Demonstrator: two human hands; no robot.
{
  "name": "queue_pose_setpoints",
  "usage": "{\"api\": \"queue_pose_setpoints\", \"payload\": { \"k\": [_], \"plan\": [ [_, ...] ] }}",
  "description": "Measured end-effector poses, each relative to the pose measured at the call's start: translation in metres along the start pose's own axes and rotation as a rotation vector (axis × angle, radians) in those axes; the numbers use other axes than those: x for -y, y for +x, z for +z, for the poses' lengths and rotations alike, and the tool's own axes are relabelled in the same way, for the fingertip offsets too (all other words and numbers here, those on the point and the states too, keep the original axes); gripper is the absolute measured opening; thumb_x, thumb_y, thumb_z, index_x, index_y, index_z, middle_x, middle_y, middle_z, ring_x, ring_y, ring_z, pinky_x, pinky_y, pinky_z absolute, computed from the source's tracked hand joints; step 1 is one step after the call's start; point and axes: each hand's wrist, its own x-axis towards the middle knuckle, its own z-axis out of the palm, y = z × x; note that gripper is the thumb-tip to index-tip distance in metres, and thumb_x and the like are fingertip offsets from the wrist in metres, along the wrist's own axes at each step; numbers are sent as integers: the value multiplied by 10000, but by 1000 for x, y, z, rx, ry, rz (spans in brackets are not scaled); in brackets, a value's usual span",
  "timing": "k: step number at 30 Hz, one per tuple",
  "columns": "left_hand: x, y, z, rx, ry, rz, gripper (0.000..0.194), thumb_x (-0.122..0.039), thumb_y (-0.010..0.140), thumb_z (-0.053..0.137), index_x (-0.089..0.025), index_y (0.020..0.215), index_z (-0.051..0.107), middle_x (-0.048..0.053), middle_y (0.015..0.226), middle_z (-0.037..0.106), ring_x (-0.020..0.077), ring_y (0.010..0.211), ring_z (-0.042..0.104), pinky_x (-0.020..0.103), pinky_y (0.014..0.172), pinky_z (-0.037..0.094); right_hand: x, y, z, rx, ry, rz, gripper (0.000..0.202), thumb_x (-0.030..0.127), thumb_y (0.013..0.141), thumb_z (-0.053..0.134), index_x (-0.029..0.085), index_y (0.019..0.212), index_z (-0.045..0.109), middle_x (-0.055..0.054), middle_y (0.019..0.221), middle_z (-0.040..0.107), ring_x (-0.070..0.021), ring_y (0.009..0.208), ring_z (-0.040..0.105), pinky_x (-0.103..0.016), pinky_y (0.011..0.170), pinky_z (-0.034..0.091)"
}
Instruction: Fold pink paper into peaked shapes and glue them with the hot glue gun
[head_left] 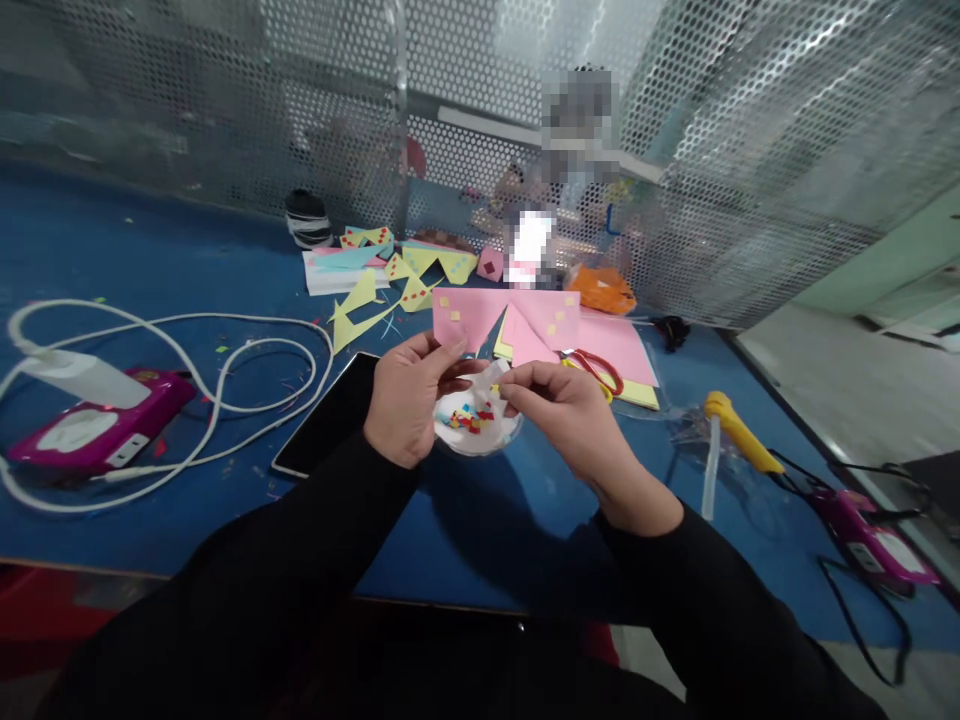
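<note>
A folded pink paper piece (pixel 469 312) with a V-shaped notch and small yellow squares stuck near both ends is held up by my left hand (pixel 409 400), thumb in front and fingers behind. My right hand (pixel 562 400) is closed in a pinch on a small whitish, slightly crumpled strip (pixel 491 378), close to the left fingertips. Just below both hands sits a shallow white bowl (pixel 480 445) with several small red, blue and yellow paper bits in it. Red-handled scissors (pixel 600 372) lie beyond my right hand on pink and yellow paper sheets (pixel 626 350).
A dark tablet (pixel 330 415) lies left of the bowl. Further left are a magenta power strip (pixel 105 420) and a looped white cable (pixel 217 400). Cut yellow papers (pixel 360 310) are behind. On the right lie a yellow glue gun (pixel 742 432) and another magenta power strip (pixel 877 540).
</note>
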Motion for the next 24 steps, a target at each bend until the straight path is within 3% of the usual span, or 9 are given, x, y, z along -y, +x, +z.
{"api": "queue_pose_setpoints", "payload": {
  "k": [4,9,15,24],
  "plan": [
    [-2,-1,1,-8,62,12,171,-231,630,809,-169,730,686,-13,662,682,121,611,681,175,504,467,6,-11,-8,-49,280,63,132,315,733,718,186,760,719,15,617,670,-120,602,603,-300,661,507],
    [-3,-2,8,5,145,11,267,-274,577,857,-155,753,696,-13,666,685,119,614,677,167,499,454,7,-13,-19,-82,404,59,103,290,710,748,195,726,712,25,615,669,-106,586,602,-291,668,513],
    [-7,4,17,10,182,29,269,-261,580,840,-154,767,679,-18,682,684,117,608,671,179,518,464,-4,-7,-14,-81,451,89,131,294,705,753,184,744,692,11,668,699,-121,625,652,-298,687,543],
    [-3,4,2,-12,159,28,247,-267,581,829,-163,742,673,-16,687,683,124,617,677,186,510,461,-13,3,4,18,377,120,110,259,719,690,181,783,646,-13,779,741,-126,650,705,-303,696,578]
  ]
}}
